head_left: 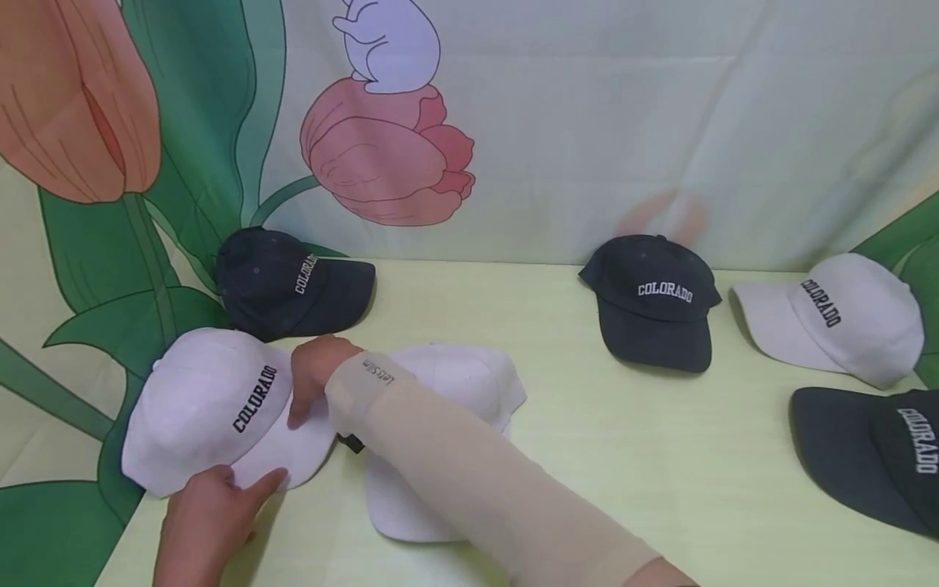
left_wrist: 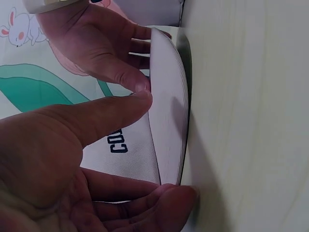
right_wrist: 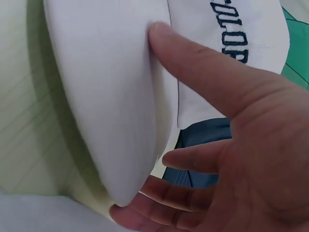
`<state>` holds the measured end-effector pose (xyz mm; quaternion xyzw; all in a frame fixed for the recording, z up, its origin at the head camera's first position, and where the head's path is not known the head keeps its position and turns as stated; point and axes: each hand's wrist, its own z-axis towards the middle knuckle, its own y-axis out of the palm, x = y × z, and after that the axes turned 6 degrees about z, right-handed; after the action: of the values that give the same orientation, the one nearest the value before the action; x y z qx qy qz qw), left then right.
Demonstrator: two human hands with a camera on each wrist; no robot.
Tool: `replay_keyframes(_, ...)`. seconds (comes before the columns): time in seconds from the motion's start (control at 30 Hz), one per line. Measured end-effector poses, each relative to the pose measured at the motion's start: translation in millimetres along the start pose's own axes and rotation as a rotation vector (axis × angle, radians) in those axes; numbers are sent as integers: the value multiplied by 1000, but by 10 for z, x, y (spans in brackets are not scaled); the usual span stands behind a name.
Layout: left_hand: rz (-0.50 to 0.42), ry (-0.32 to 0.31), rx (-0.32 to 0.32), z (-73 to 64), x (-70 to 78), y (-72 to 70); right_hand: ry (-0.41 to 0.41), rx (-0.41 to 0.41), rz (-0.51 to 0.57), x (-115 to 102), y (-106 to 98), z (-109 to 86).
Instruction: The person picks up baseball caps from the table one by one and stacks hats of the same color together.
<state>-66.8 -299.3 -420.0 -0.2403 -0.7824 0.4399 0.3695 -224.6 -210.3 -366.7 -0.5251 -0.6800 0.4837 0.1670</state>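
At the left of the head view lies a white cap (head_left: 194, 395) with black COLORADO lettering, its brim toward the right. My left hand (head_left: 209, 522) holds the near side of that brim, the thumb on top and fingers round the edge. At the far side my right hand (head_left: 319, 371) holds the brim too; in the right wrist view its thumb (right_wrist: 193, 63) lies on the upper face, with the fingers at the edge. The left wrist view shows the brim (left_wrist: 166, 106) between both hands, low over the table. A second white cap (head_left: 455, 375) is partly hidden under my right forearm.
A dark cap (head_left: 267, 285) stands at the back left. Farther right are another dark cap (head_left: 656, 302), a white cap (head_left: 836, 318) and a dark cap (head_left: 873, 456) cut off by the frame. A printed cloth (head_left: 557, 147) hangs behind the pale table (head_left: 623, 440).
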Motion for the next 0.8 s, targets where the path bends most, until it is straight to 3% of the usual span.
replay_keyframes(0.17,70,-37,9,9,-10,20,43,11,18,13,-9,-19)
replay_keyframes(0.3,130,-60,49,-9,5,44,14,24,19,23,-12,-23)
replay_keyframes(0.5,189,-122,49,-23,56,64,-13,24,32,27,11,-11)
replay_keyframes(0.63,80,-151,46,-17,57,67,-28,25,16,14,19,12)
replay_keyframes(0.8,-157,-166,60,-11,-10,29,-7,8,15,-8,43,150)
